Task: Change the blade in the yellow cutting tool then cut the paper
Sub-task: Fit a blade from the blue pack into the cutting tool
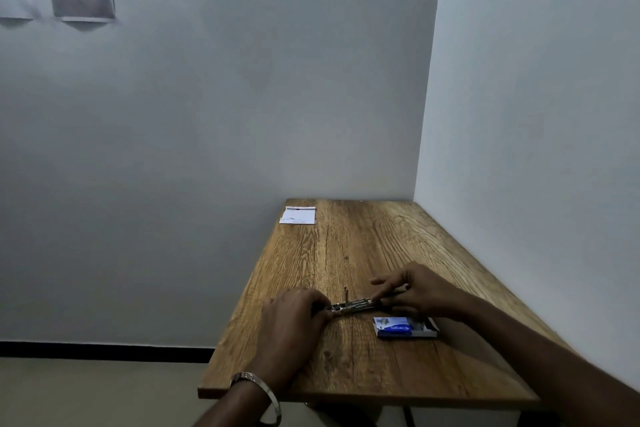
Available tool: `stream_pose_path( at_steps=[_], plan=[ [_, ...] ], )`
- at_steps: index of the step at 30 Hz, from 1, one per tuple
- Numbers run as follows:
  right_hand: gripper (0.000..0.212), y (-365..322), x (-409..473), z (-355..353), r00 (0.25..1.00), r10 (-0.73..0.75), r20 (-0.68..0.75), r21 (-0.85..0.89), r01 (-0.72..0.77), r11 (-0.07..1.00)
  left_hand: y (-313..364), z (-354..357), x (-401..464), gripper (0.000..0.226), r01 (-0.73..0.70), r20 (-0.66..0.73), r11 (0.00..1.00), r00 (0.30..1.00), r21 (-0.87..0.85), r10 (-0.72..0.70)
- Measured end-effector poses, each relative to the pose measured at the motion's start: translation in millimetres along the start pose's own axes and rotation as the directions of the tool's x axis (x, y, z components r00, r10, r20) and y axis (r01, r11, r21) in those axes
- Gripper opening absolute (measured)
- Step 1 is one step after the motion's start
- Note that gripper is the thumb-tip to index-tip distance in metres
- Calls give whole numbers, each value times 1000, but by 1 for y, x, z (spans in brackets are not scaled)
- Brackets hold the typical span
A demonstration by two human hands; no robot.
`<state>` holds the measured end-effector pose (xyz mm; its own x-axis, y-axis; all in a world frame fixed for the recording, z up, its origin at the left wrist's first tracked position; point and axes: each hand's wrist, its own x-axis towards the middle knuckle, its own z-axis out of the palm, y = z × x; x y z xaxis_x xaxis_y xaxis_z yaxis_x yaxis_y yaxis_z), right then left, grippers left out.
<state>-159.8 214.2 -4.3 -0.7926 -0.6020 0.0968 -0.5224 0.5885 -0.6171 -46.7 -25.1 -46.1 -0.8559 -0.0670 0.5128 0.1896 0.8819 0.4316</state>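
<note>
Near the table (398,246) edge, left hand (291,314) pinches the cutting tool (353,307) steady; right hand (415,291) fingers pinch its other end, likely freeing the blade.

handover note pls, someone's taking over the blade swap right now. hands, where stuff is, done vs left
Left hand: grips the near-left end of the cutter, holding it on the table.
Right hand: fingers at the cutter's other end, pinching something thin; too small to tell what.
Blade box: blue, near the right hand, beside the cutter.
Paper: far left corner of the table, untouched.
Done: cutter looks opened, inner metal showing.
Left: finish the blade swap, close the cutter, cut the paper.
</note>
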Motion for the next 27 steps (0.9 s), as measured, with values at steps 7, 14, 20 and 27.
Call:
stream_pose_path(
  at_steps=[7,14,20,27],
  plan=[
    [17,9,-7,-9,996,9,-84,-73,-15,997,3,-1,0,16,6,13,1000,1000,-12,-6],
    [30,-28,-1,8,956,-198,-215,-65,188,980,1,-1,0,16,-1,9,1000,1000,-12,1],
    [25,-46,12,28,953,-265,-145,-158,242,957,3,-2,-1,17,-3,31,1000,1000,-15,4],
    [16,-41,10,22,964,-221,-147,-143,200,969,2,-2,0,16,3,11,1000,1000,-11,-3]
  ],
)
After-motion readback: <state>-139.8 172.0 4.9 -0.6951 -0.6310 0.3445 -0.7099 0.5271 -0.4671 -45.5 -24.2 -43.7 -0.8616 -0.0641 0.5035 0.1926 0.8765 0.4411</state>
